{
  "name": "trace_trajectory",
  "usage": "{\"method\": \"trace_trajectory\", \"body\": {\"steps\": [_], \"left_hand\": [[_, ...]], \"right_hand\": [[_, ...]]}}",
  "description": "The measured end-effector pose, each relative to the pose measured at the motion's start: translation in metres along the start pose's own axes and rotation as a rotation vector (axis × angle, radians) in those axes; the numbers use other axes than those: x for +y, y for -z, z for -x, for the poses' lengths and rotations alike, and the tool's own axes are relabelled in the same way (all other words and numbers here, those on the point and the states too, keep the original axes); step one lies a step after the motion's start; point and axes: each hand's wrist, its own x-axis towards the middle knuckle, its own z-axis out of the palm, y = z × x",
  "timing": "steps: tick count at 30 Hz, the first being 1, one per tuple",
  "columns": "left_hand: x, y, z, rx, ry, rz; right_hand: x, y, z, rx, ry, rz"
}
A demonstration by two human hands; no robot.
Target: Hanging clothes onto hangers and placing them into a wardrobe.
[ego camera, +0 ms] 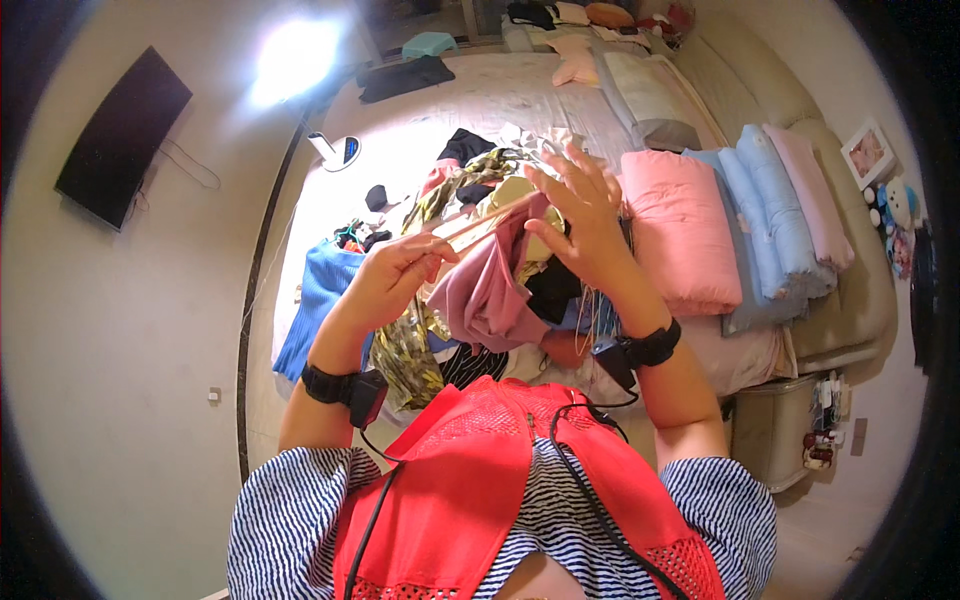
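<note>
My left hand [397, 274] is closed on one end of a thin, pale pinkish-brown bar [487, 222], which looks like part of a clothes hanger. From the bar hangs a mauve garment [484, 292], loosely folded over itself. My right hand [585, 214] is raised at the garment's upper right corner, fingers spread and thumb apart; whether it touches the cloth is unclear. Beneath both hands lies a heap of mixed clothes, with a camouflage-patterned garment [409, 360] and a black cloth [553, 289]. Several thin wire hangers [592, 319] lie below my right hand.
On the bed [510, 90], a blue ribbed garment [319, 307] lies left. A rolled pink quilt [679, 232] and folded blue quilts [772, 214] lie right. A lit lamp's base [341, 154] stands at the far left, near folded black cloth [405, 77]. A nightstand [772, 431] stands right.
</note>
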Motion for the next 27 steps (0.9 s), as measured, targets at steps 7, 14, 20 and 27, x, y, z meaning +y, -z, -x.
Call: {"method": "trace_trajectory", "body": {"steps": [7,14,20,27], "left_hand": [[-0.012,0.011,-0.004,0.538,-0.477,-0.626],[-0.045,-0.023,0.017,0.203,-0.472,-0.406],[-0.037,-0.067,0.004,-0.222,-0.157,-0.474],[-0.047,-0.089,-0.014,0.030,-0.284,-0.662]], "right_hand": [[-0.002,0.009,-0.010,-0.124,-0.027,-0.269],[-0.019,0.017,-0.022,0.109,-0.163,-0.176],[-0.036,0.033,-0.032,0.198,-0.246,-0.229],[-0.037,0.041,-0.031,0.204,-0.261,-0.194]]}}
